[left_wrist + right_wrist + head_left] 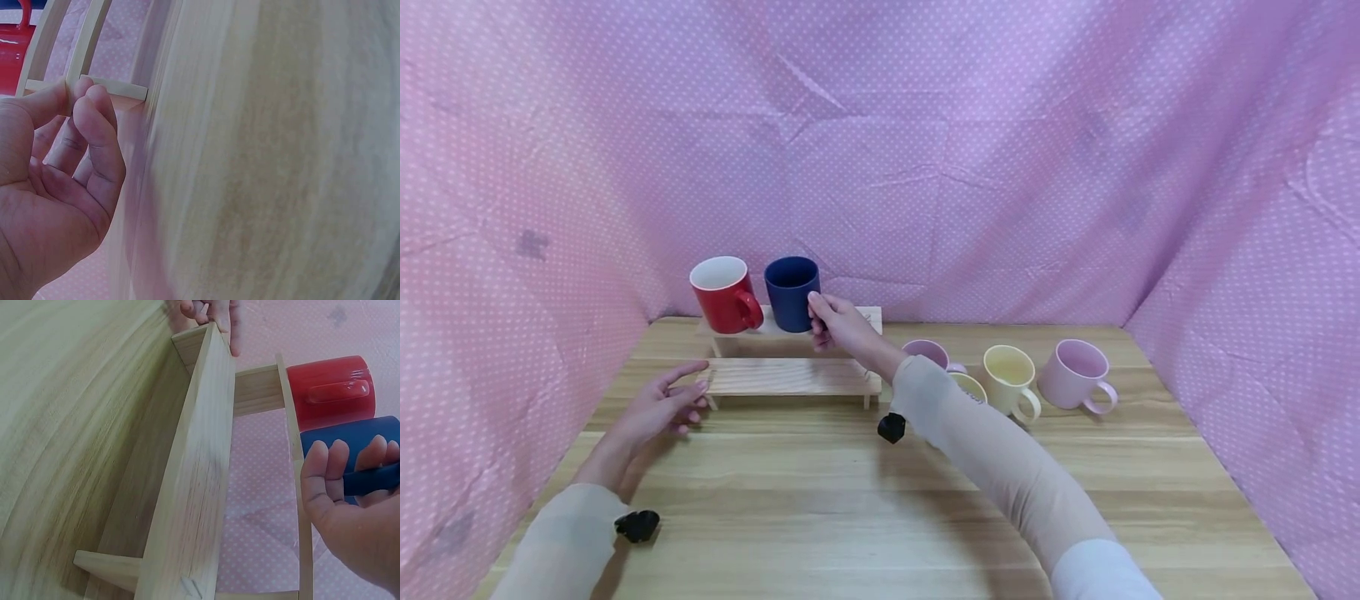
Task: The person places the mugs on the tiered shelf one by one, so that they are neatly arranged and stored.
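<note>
A two-tier wooden shelf (790, 377) stands at the back left of the table. On its upper board sits a red mug (724, 300) with a white inside, handle turned to the right. Beside it is a dark blue mug (792, 296), upright at the upper board. My right hand (850, 329) grips the blue mug's handle, with fingers curled around it in the right wrist view. My left hand (658, 404) is at the left end of the lower board; in the left wrist view its thumb and fingertips pinch the board's end.
To the right stand a yellow mug (1008, 375) and a pink mug (1078, 373). Another pink mug (927, 352) and another yellow mug (970, 386) are partly hidden by my right arm. Pink dotted cloth (880, 167) hangs around the wooden table (775, 500).
</note>
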A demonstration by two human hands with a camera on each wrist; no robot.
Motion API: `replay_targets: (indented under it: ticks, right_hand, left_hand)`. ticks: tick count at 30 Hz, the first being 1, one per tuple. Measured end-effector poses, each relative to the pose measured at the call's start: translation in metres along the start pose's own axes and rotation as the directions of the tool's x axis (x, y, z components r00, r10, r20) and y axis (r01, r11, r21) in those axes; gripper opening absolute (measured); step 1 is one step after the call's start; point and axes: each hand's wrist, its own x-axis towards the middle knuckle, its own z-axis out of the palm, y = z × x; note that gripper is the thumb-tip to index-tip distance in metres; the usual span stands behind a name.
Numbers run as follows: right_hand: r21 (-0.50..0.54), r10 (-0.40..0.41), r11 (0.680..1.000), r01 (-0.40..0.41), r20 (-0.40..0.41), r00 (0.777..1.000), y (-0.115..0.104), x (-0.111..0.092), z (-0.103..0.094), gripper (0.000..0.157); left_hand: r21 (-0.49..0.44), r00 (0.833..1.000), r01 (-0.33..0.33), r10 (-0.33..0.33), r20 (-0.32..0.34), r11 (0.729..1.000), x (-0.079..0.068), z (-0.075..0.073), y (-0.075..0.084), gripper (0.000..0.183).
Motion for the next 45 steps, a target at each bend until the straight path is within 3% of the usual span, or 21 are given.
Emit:
replay_targets:
  ticks: [17,23,28,33,39,45]
  right_hand:
    - [-0.028,0.045,0.999,-0.045,0.021,0.999,-0.005,-0.003,-0.003,0.041]
    - [-0.029,0.078,0.996,-0.079,-0.027,0.997,-0.002,-0.009,-0.009,0.036]
    - [-0.1,0.062,0.993,-0.063,-0.015,0.998,-0.005,-0.022,-0.014,0.048]
    - [-0.221,-0.006,0.975,0.01,0.019,1.0,-0.01,-0.05,-0.026,0.055]
    - [-0.339,-0.081,0.935,0.103,0.076,0.994,-0.009,-0.104,-0.051,0.059]
    - [-0.36,-0.15,0.923,0.138,-0.005,0.989,-0.007,-0.155,-0.084,0.055]
  left_hand:
    - [0.029,1.0,0.017,-0.017,-0.004,0.999,0.001,0.001,0.003,0.068]
    - [0.007,1.0,-0.001,0.001,0.018,1.0,0.006,0.009,0.0,0.066]
    - [0.025,1.0,-0.011,0.011,-0.002,1.0,0.003,0.006,-0.001,0.067]
    - [0.05,1.0,-0.006,0.007,-0.005,0.999,0.001,0.001,0.001,0.069]
    - [0.062,1.0,0.005,-0.005,0.004,0.998,-0.001,0.001,0.002,0.069]
    - [0.098,1.0,0.013,-0.013,-0.002,0.995,0.003,0.001,0.004,0.071]
